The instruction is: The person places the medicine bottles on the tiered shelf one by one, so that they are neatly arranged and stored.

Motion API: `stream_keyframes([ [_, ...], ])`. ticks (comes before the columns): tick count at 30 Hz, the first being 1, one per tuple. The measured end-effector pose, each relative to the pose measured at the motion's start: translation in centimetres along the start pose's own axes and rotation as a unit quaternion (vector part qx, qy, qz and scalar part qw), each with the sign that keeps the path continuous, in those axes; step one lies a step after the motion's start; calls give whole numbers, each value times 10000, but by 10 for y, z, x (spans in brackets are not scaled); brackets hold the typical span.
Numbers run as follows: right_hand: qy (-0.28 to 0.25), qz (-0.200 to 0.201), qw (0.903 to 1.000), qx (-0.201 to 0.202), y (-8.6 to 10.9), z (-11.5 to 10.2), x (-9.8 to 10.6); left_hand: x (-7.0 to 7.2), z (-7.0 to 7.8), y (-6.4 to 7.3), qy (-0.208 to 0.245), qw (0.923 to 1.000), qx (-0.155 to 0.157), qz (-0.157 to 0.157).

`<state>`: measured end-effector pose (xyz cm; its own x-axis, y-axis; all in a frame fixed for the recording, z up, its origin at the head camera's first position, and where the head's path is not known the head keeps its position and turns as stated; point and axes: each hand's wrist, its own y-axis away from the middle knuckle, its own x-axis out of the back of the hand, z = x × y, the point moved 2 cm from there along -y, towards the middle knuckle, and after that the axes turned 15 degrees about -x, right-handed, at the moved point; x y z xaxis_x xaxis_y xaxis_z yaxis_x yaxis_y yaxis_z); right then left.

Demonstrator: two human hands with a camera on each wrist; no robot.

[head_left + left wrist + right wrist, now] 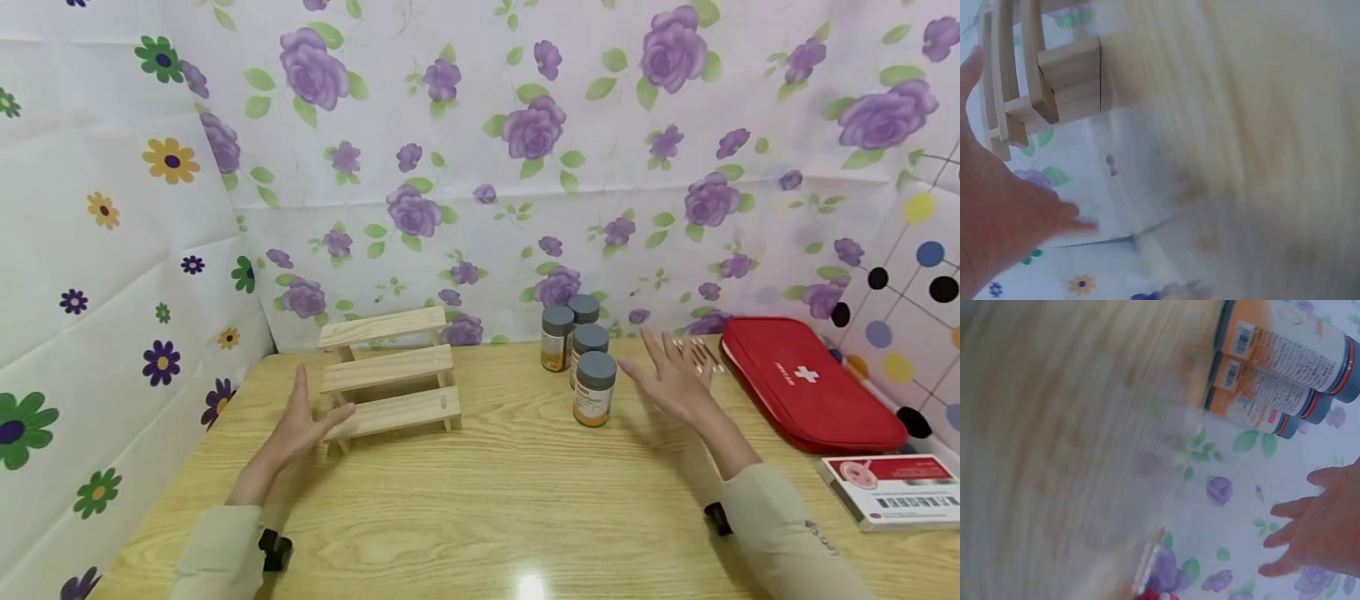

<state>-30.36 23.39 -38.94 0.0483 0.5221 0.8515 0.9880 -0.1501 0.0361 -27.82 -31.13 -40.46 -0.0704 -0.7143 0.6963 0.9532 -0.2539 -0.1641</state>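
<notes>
A three-step wooden rack (pixel 393 412) stands on the left side of the table. My left hand (pixel 296 427) hovers at its left end with thumb spread and fingers extended, holding nothing. In the left wrist view the rack (pixel 1035 75) shows beyond the hand (pixel 1007 212). Several grey-capped bottles (pixel 592 396) with orange and white labels are grouped right of the table's middle. Just right of them, my right hand (pixel 678 387) is raised with fingers spread and nothing in it. The right wrist view has the bottles (pixel 1279 344) above that hand (pixel 1329 525).
A red first aid case (pixel 810 383) lies at the back right, with a white and red box (pixel 896 492) in front of it. Small thin sticks (pixel 708 357) lie partly behind the right hand. Floral cloth (pixel 480 167) walls off the table's back.
</notes>
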Motion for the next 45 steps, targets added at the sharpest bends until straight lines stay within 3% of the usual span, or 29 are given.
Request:
stream_keyframes([
  [2,-389,-146,9991,20,1,-2,-2,-2,1,-2,800,9967,100,-82],
  [4,-750,-281,9968,69,1,-5,-3,-3,2,-3,1542,9875,273,-165],
  [7,-1227,-447,9913,177,2,-9,-4,-4,2,-5,2295,9722,430,-172],
  [12,-1929,-705,9780,369,2,-16,-3,-10,-4,-11,2844,9575,460,131],
  [17,-2089,-821,9737,383,1,-22,-10,-18,-8,-13,3231,9429,569,568],
  [25,-2326,-918,9668,523,5,-26,-18,-35,-13,-18,4155,8974,740,1288],
  [30,-2469,-1134,9612,475,7,-27,-22,-40,-18,-18,4128,8924,755,1661],
  [33,-2496,-1209,9598,428,6,-27,-25,-43,-20,-20,4115,8914,749,1748],
  [39,-2588,-1205,9571,500,5,-27,-25,-46,-21,-25,4225,8812,729,1993],
  [45,-2591,-1211,9563,602,5,-29,-28,-45,-21,-23,4210,8774,908,2115],
])
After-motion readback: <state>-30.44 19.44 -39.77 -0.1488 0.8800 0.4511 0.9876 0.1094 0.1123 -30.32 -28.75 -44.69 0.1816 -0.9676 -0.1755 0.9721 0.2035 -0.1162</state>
